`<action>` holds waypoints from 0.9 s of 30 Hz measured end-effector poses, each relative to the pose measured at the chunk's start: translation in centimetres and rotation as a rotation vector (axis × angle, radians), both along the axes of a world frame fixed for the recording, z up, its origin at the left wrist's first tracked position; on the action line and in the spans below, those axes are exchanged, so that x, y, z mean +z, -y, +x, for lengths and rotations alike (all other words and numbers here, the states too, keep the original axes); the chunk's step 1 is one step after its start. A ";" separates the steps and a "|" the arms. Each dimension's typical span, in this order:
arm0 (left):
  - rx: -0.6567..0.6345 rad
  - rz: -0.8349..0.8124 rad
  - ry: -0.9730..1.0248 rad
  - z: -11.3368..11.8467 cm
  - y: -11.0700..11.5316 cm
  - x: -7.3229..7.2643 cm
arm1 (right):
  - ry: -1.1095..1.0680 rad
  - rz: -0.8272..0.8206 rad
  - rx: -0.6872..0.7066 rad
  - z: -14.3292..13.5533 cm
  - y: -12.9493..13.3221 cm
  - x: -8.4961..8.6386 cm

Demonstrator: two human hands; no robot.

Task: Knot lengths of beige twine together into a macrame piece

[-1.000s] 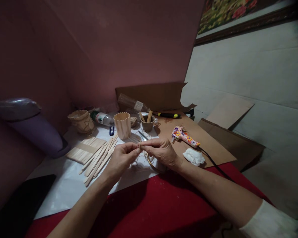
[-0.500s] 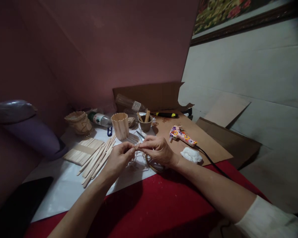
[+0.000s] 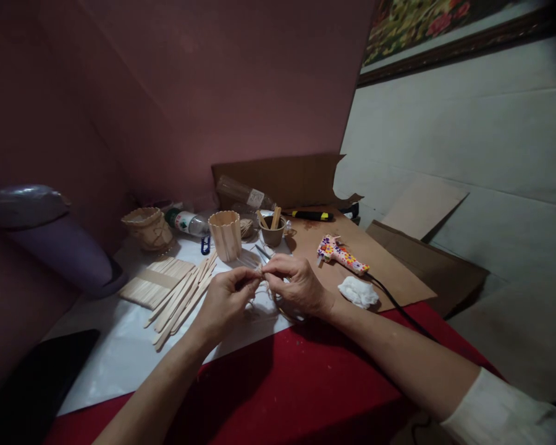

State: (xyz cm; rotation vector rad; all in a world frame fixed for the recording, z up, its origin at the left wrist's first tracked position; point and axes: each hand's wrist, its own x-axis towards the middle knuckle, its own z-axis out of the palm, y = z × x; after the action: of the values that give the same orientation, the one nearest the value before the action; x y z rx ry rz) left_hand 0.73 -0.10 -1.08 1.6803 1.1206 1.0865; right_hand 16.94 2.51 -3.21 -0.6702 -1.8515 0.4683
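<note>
Left hand (image 3: 227,295): pinching twine (image 3: 261,272)
Right hand (image 3: 300,285): pinching it too
Cup (image 3: 225,238): upright, eleven o'clock from hands
Sticks (image 3: 180,301): nine o'clock
Glue gun (image 3: 343,255): two o'clock

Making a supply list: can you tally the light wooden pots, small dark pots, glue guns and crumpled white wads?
Light wooden pots: 2
Small dark pot: 1
Glue gun: 1
Crumpled white wad: 1
Total: 5
Not counted: the small piece in the hands, too unclear to name.
</note>
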 end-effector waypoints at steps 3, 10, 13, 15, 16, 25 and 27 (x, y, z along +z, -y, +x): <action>0.000 0.065 -0.042 0.0 0.1 0.0 | -0.045 -0.083 0.019 0.0 0.0 0.0; -0.006 0.179 -0.154 -0.1 0.3 -0.5 | -0.258 -0.364 0.008 -0.5 0.9 0.6; -0.020 0.209 -0.181 0.0 0.3 -0.7 | -0.350 -0.494 -0.032 -0.8 1.2 0.6; -0.035 0.210 -0.169 0.1 0.2 -0.8 | -0.404 -0.552 -0.039 -1.0 1.2 0.5; -0.039 0.208 -0.159 0.2 0.2 -0.9 | -0.433 -0.576 -0.034 -1.1 1.2 0.4; -0.016 0.120 -0.074 0.3 0.5 -0.4 | -0.534 -0.785 0.077 -0.8 0.3 0.0; 0.026 0.114 -0.101 0.3 0.5 0.0 | -0.509 -0.807 0.117 -0.4 0.0 0.1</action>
State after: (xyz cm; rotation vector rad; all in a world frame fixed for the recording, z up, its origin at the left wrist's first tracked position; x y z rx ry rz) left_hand 1.00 -0.62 -1.07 1.8319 1.1658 1.1100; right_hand 16.50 2.51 -3.08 -0.8633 -1.1832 1.3633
